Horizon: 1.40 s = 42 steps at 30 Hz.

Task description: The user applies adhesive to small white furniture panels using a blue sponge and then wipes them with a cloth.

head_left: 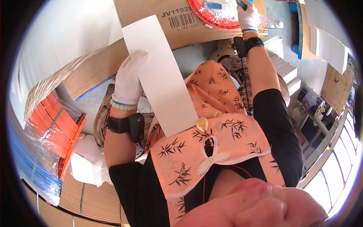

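Our orange apron (211,143) sits closest to the camera. Left hand (128,81), gloved, is closed around a long white sheet (159,72). Right hand (247,17) reaches over the red disc (211,17); we can't tell its grip.

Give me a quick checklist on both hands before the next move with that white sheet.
1. Left hand has a grip on the white sheet: ok, gloved fingers wrap its left edge.
2. Sheet flat, uncreased: ok, as far as visible.
3. Sheet's lower end free: not ok, it rests against the orange apron.
4. Right hand positioned: ok, at the red round tray on the cardboard box.
5. What the right hand holds: cannot tell; only a bit of blue shows.
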Tool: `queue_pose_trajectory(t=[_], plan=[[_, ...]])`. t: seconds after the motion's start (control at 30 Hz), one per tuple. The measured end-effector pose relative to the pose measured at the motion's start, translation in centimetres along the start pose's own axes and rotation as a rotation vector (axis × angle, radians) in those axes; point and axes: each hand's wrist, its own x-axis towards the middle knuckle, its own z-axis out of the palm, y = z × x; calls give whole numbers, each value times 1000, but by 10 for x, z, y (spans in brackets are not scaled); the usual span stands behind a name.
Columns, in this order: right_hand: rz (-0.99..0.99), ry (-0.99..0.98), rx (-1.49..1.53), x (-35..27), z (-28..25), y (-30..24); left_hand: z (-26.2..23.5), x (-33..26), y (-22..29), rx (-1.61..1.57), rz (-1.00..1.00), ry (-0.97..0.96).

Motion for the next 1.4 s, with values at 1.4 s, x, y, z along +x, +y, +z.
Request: queue_pose_trajectory(t=[1.4], plan=[[-95,1,-56,-8,2,-11,6,2,41,-1509,-929,127]])
